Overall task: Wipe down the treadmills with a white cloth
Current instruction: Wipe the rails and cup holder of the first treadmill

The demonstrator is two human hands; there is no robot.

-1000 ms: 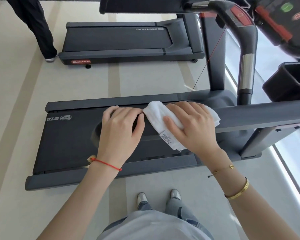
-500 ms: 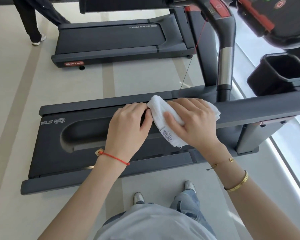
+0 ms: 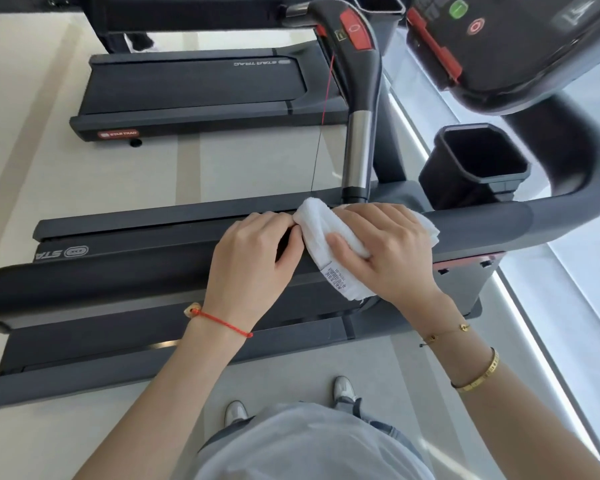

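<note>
A dark grey treadmill (image 3: 125, 344) lies across the view below me, and its near side handrail (image 3: 94, 282) runs left to right under both hands. My right hand (image 3: 385, 251) wraps a white cloth (image 3: 321, 225) around the rail, thumb on the cloth, with a printed label hanging at the cloth's lower edge. Directly left of the cloth, my left hand (image 3: 253, 261) curls its fingers over the bare rail; its fingertips touch the cloth's edge. A second treadmill (image 3: 201, 88) stands beyond.
The console (image 3: 513, 46) with a green and a red button and a black cup holder (image 3: 478, 164) sit upper right. The far handrail (image 3: 359, 109) with a red cord rises behind. Pale floor lies between machines; a bright window strip runs along the right. My shoes stand below.
The view has shifted right and closer to the console, and more of the rail's rounded left end shows. Both hands stay side by side on the rail, left fingers more curled.
</note>
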